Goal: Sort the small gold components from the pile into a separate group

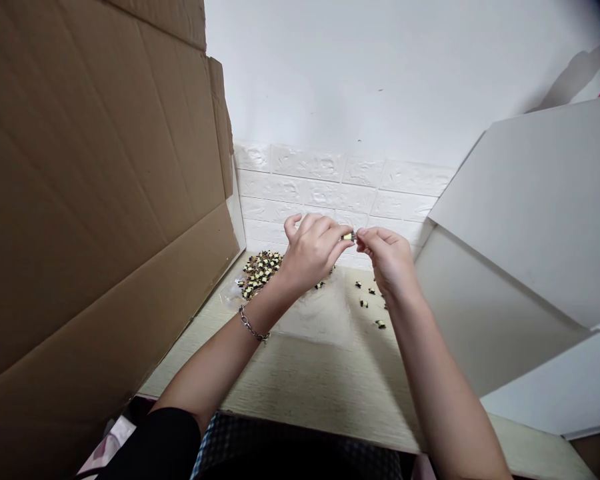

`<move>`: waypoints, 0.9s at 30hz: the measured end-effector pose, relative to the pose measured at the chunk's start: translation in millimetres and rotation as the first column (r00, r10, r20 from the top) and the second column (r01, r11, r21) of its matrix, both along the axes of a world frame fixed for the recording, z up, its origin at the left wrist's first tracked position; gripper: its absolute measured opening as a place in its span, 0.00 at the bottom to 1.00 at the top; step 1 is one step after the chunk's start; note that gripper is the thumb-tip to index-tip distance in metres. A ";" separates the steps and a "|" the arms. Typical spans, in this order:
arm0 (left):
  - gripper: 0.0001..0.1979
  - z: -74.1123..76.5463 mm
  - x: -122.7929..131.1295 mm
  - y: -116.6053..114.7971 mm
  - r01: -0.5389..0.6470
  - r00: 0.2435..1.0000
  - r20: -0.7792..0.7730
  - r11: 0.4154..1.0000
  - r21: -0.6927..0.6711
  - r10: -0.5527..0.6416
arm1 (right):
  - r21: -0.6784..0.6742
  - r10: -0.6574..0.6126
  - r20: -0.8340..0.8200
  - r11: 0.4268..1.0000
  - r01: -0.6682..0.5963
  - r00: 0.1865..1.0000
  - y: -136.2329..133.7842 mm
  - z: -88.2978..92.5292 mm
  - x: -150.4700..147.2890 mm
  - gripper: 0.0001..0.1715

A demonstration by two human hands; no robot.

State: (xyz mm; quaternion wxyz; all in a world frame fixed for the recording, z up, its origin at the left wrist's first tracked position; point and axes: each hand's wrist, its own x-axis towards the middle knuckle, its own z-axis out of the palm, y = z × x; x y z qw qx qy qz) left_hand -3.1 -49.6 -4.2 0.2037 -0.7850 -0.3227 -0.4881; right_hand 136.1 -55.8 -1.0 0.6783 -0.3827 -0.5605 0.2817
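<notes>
Above the table, my left hand [316, 248] pinches a small yellow-and-black transformer [349, 237] between thumb and forefinger. My right hand [387, 257] is closed, its thumb and forefinger pressed together at the right end of that part. What exactly these right fingertips grip is too small to make out. Behind my left wrist lies a pile of similar transformers [263, 270] on clear plastic, partly hidden by the arm. Several more lie loose to the right, among them one transformer [381, 324] near my right forearm.
A clear plastic bag [315, 320] lies flat on the pale wooden table [300, 380]. A tall cardboard sheet [105, 187] walls off the left side. White panels [525, 213] stand at the right, and a white brick-patterned wall [325, 180] closes the back.
</notes>
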 end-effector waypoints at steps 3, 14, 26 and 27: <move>0.10 -0.4 -0.4 0.9 0.000 1.000 -0.026 1.000 -0.008 0.000 | -0.005 -0.020 0.053 1.000 0.020 0.998 0.8 0.0 3.3 0.10; 0.09 -2.0 0.5 3.4 -0.045 0.992 -0.116 0.999 0.010 0.046 | 0.008 -0.216 0.259 0.975 0.222 0.942 0.1 0.5 3.5 0.11; 0.07 -0.8 -0.6 3.0 -0.111 0.978 -0.181 0.994 -0.020 0.106 | 0.505 -0.634 0.540 0.770 0.389 0.554 1.8 -11.1 -4.8 0.12; 0.07 -0.7 -1.3 3.4 -0.114 0.977 -0.184 0.993 -0.025 0.107 | 0.538 -0.660 0.555 0.749 0.387 0.506 2.3 -12.5 -5.9 0.11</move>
